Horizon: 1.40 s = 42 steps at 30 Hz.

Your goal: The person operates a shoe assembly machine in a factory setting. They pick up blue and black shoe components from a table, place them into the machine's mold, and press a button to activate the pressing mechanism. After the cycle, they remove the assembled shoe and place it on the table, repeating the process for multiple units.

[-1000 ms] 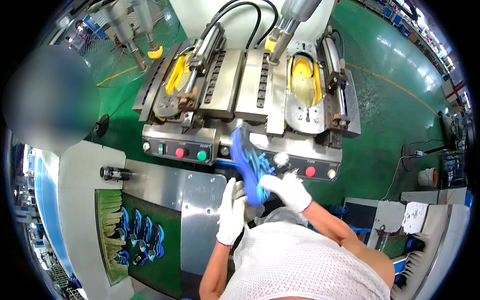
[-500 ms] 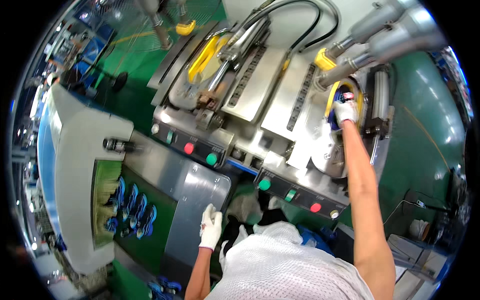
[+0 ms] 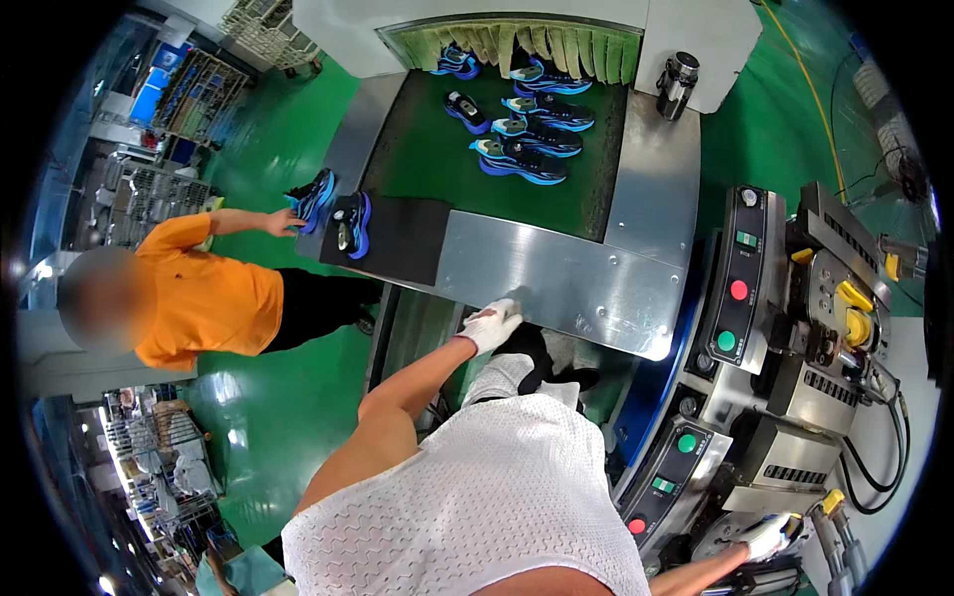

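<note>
My left hand (image 3: 493,326), in a white glove, rests at the near edge of the metal table (image 3: 527,260). Its fingers are stretched out and hold nothing. Far to the lower right, my gloved right hand (image 3: 767,537) reaches into the near station of the press machine (image 3: 795,452), beside a yellow part. A small dark blue bit shows at its fingertips, but whether they grip it is hidden. Ahead of me, several black and blue sneakers (image 3: 524,161) lie on the green conveyor belt (image 3: 422,179).
At left, a person in an orange shirt (image 3: 214,288) touches a blue sneaker (image 3: 314,199). Another sneaker (image 3: 352,224) lies on a black mat (image 3: 407,233). A dark flask (image 3: 678,85) stands by the conveyor's fringed opening (image 3: 527,42). Control panels with buttons (image 3: 737,288) line the machine's front.
My view has turned left, from the press machine toward the conveyor and the person in orange. My right hand stays at the machine; my left is still by the metal table's edge.
</note>
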{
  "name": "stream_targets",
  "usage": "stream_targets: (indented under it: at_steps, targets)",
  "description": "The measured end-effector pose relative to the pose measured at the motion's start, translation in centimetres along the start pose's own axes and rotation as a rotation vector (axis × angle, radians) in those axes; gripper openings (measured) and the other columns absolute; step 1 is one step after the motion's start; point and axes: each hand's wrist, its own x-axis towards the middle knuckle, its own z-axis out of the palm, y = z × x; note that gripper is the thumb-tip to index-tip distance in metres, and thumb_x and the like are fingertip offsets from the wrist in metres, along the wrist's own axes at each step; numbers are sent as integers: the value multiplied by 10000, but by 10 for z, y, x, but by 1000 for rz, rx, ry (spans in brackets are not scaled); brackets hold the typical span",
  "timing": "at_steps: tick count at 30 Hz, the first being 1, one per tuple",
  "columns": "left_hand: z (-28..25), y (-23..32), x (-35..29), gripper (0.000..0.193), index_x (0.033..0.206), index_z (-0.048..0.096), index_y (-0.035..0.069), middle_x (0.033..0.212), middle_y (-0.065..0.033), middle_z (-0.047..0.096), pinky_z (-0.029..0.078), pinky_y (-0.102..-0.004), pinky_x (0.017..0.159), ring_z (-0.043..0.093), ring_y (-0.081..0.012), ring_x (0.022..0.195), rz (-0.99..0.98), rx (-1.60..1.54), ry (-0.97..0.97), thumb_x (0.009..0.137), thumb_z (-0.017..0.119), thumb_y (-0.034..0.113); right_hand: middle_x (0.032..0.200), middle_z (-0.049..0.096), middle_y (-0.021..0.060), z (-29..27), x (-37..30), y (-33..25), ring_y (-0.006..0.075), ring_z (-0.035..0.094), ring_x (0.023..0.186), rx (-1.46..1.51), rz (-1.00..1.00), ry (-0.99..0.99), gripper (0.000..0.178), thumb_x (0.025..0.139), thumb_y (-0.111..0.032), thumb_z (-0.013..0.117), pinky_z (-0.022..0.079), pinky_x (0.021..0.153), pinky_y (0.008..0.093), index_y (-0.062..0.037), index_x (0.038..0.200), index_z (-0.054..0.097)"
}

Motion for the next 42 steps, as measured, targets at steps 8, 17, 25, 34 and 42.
stream_targets:
  at_steps: [8,17,25,34,42]
  targets:
    - [-100,-8,122,530,1379,595,84,1365,-218,626,486,-488,1047,623,-396,1221,348,270,-50,1015,505,458,1601,309,330,146,-297,-63,474,373,1462,-296,-852,426,1014,848,-450,779,346,1206,501,80,1554,281]
    - [-253,55,335,583,1305,587,113,1333,-170,595,467,-562,975,594,-374,1223,746,469,190,836,766,410,1615,336,278,23,-355,-70,431,347,1485,-132,-678,-184,937,853,-370,781,318,1212,491,-13,1584,317]
    - [-225,38,401,570,1300,591,91,1198,-199,652,479,-580,934,641,-416,1118,874,686,-92,842,747,393,1481,542,250,33,-460,-84,366,531,1375,-87,-466,-783,787,881,-343,760,403,1156,413,65,1483,458]
    - [-264,107,190,501,1268,617,-9,1179,-188,696,524,-419,945,674,-316,1080,529,-325,-137,831,782,172,1376,651,177,-4,-490,-316,275,608,1282,541,-550,-1180,552,995,-383,597,445,1116,357,-11,1402,591]
    - [-222,187,92,819,1580,353,57,1531,-121,484,381,-458,1171,483,-280,1373,880,-1247,-765,1047,344,679,1135,674,97,-13,-536,-324,184,625,1000,1252,144,-1714,638,916,-498,746,534,871,371,25,1265,641]
